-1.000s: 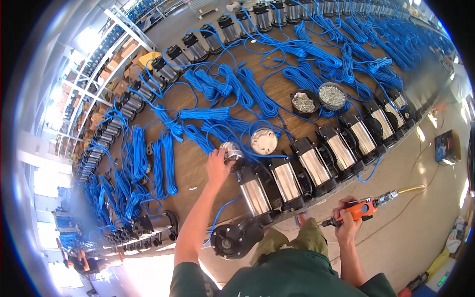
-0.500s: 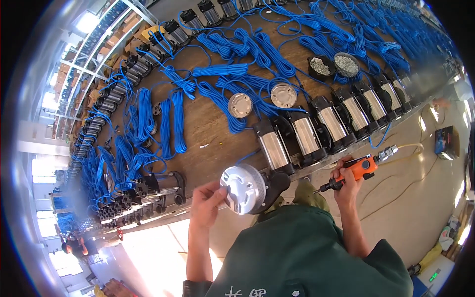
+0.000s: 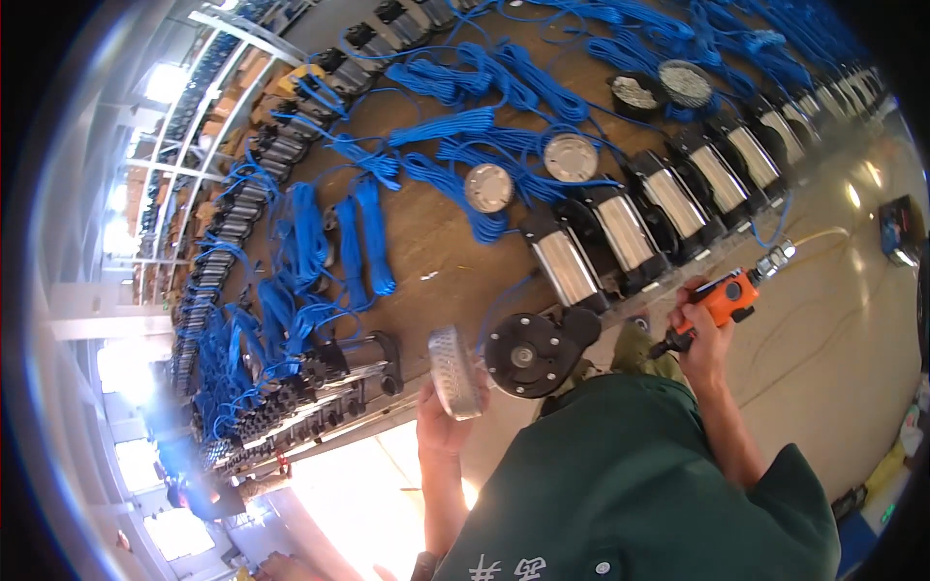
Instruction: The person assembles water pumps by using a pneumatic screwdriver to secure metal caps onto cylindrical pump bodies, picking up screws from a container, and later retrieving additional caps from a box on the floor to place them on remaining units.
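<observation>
My left hand (image 3: 448,418) grips a round, silvery strainer cover (image 3: 454,373) with a perforated side wall, tilted on edge. Just right of it, apart from the cover, is the exposed black round end of a pump (image 3: 524,355), with bolts around its rim and a hub at the centre. This pump lies at the table's near edge, beside a row of steel-bodied pumps (image 3: 565,272). In my right hand (image 3: 699,329) is an orange and black air screwdriver (image 3: 728,299), its bit pointing left and down. A pale hose runs from its metal fitting.
Bundles of blue cable (image 3: 441,127) cover much of the brown table (image 3: 407,228). Two more round covers (image 3: 488,188) and two bowls of small metal parts (image 3: 635,93) sit among them. Further pumps line the left and far edges. Another person (image 3: 208,496) is at the far left.
My left hand has drawn the strainer cover off the pump end and turned it on edge, baring the black face. The screwdriver stays in my right hand. The whole view has shifted slightly.
</observation>
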Demonstrator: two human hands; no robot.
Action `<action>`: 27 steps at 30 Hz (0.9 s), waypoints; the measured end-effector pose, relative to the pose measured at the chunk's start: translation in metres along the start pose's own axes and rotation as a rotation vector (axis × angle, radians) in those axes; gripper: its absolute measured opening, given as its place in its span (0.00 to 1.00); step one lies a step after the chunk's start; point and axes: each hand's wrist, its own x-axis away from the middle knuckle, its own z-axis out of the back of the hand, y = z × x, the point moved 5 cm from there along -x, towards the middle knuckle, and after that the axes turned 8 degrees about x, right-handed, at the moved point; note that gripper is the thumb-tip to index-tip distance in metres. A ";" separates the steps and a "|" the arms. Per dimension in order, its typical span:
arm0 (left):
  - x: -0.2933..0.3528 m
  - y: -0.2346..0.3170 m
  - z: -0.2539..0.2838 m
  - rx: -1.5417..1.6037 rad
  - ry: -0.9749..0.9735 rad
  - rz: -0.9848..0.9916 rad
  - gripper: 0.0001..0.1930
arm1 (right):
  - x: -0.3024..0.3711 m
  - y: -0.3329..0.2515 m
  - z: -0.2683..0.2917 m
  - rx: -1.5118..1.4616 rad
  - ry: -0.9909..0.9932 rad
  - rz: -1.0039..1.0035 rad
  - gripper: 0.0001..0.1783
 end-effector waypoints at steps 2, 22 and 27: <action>-0.002 0.003 0.006 -0.442 -0.086 -0.117 0.19 | 0.001 -0.002 0.000 -0.038 -0.004 0.011 0.19; 0.009 -0.009 -0.086 -1.515 -0.633 -0.520 0.44 | -0.001 0.000 -0.001 0.051 -0.040 -0.071 0.17; 0.006 -0.005 -0.083 -1.581 -0.716 -0.588 0.44 | 0.004 -0.001 -0.007 0.050 -0.038 -0.084 0.15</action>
